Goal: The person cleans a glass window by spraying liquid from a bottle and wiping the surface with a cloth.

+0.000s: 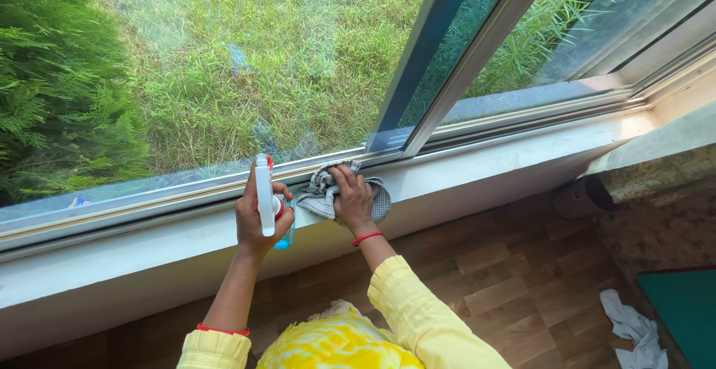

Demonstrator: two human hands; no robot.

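- Nearest the lens, yellow sleeves (418, 317) and a yellow patterned garment (339, 343) fill the bottom edge; the person's face is out of frame.
- The window pane (224, 55) spans the upper picture above the white sill (477, 171), with lawn and a conifer beyond; smears on the glass blur part of the grass.
- The sill, the landmark here, runs corner to corner, with wood-pattern floor (507, 279) below it.
- On the floor well to the right of the sill's middle lies a crumpled white cloth (630, 332), beside a green mat cut off by the frame.
- The grey cloth (321, 194) sits bunched on the sill's inner edge, against the window track.
- The right hand (353, 201), a red band at the wrist, lies flat with fingers pressing down on the grey cloth.
- The left hand (261, 216) is closed round a spray bottle (266, 201), held upright just left of the cloth at the sill's edge.
- Judged from this, wiping well means keeping the cloth folded under firm, even pressure and following the track's length into its groove.
- Hard to tell: the bottle's blue lower body is mostly hidden by the palm, and the track's dirt cannot be made out.
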